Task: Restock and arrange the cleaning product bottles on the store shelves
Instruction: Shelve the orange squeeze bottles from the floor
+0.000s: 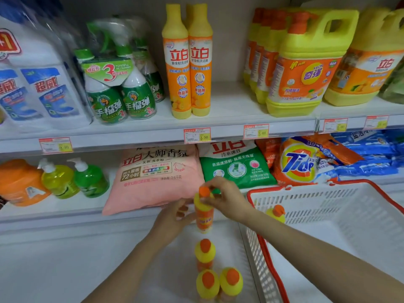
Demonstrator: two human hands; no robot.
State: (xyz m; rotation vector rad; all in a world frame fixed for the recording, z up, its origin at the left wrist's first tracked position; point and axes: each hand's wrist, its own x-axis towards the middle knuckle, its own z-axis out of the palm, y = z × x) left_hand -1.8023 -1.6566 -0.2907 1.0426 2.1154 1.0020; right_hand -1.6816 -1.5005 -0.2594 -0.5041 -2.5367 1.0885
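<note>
Fingers point(213, 201) of right hand point(227, 200) pinch upright bottle point(204, 219) below its cap; left hand point(175, 215) cups its body. Risk: uneven release tips it into neighbouring bottles point(205, 252).

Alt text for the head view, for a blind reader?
An upright orange-capped yellow bottle is held at the bottom shelf, right hand pinching its neck, left hand gripping its body. Three matching bottles stand nearer, beside a white basket.

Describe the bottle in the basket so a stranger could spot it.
Find the red-rimmed white basket at lower right. By its left wall sits a yellow bottle with an orange cap. Its look-alikes stand outside on the white shelf; it alone is in the basket.
</note>
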